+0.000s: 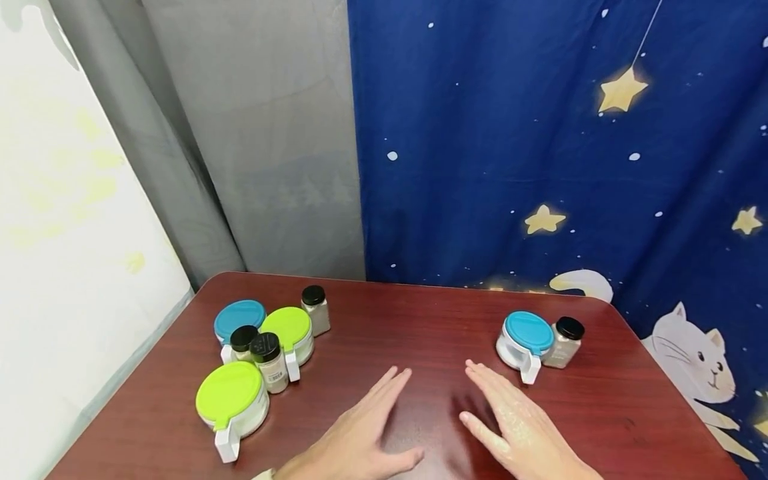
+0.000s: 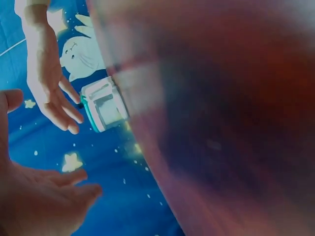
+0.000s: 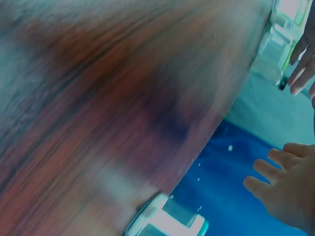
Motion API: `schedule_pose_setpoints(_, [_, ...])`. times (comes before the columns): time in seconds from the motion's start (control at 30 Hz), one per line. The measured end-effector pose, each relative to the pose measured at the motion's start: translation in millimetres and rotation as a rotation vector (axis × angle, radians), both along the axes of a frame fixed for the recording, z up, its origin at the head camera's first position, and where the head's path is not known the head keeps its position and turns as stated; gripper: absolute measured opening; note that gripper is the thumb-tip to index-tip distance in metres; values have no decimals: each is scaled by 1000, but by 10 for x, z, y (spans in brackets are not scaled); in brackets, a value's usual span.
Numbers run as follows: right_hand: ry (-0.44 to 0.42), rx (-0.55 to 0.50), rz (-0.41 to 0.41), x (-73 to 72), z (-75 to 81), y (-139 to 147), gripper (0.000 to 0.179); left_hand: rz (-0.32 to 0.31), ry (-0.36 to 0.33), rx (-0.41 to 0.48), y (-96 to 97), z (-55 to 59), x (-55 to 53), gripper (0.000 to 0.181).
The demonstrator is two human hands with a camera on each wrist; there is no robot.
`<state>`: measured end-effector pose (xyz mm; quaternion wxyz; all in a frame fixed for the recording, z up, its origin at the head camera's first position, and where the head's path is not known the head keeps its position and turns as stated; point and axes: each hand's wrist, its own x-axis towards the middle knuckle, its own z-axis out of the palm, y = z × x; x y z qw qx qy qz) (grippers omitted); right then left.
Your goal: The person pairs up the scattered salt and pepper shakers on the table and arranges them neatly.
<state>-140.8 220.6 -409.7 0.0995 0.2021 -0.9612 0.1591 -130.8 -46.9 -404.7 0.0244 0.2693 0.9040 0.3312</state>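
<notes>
Both hands hover above the front middle of a reddish-brown table, palms turned toward each other and nothing held. The left hand (image 1: 366,430) has its fingers straight and its thumb apart. Fingers extended, the right hand (image 1: 519,427) is nearest to a blue-lidded jar (image 1: 529,333) with a white handle. Beside that jar, touching or nearly so, leans a black-capped shaker bottle (image 1: 564,343). On the left stand green-lidded jars, one in front (image 1: 231,397) and one behind (image 1: 288,327), a blue-lidded jar (image 1: 240,319), and black-capped bottles, one of them labelled (image 1: 271,363).
The table (image 1: 414,327) has a rounded far edge against a grey curtain (image 1: 258,133) and a blue starry curtain (image 1: 510,133). Another black-capped bottle (image 1: 316,310) stands at the back of the left group. A pale cloth (image 1: 78,233) hangs along the left side.
</notes>
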Motion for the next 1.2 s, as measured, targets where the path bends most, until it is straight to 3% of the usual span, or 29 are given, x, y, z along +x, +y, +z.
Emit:
schedule_pose_setpoints(0.07, [-42,15,28,11,-24,-70,62,-2,-88,7,-164,-7,106,85])
schedule_pose_setpoints(0.17, [-47,34,143,24,-87,-174,63,-2,-113,53,-390,-5,249,79])
schedule_pose_setpoints(0.27, [-8,55,269,46,-156,-299,65,-49,54,164,-618,19,343,77])
schedule_pose_setpoints(0.33, [3,56,329,59,-173,-414,65,-115,188,279,-790,58,370,79])
schedule_pose_setpoints(0.4, [9,44,380,56,-160,-551,65,-170,272,389,-982,117,394,78])
schedule_pose_setpoints(0.5, [-12,18,437,21,-83,-786,63,-155,337,503,-1299,233,433,74])
schedule_pose_setpoints(0.63, [30,-8,501,-94,29,-1135,62,-76,267,625,-1777,310,414,69])
schedule_pose_setpoints(0.77, [80,-21,560,-263,129,-1543,60,-72,35,743,-2243,236,285,69])
schedule_pose_setpoints(0.83, [97,-23,580,-370,187,-1777,60,-10,-99,760,-2396,164,229,67])
schedule_pose_setpoints(0.9, [122,-20,590,-483,244,-2021,61,26,-187,789,-2509,29,157,64])
schedule_pose_setpoints(1.0, [178,-8,595,-648,302,-2367,66,34,-223,790,-2574,-213,56,64])
schedule_pose_setpoints(1.07, [201,13,605,-722,309,-2543,69,19,-206,771,-2551,-329,29,68])
schedule_pose_setpoints(1.2, [215,78,627,-764,249,-2690,70,21,-174,698,-2398,-342,66,83])
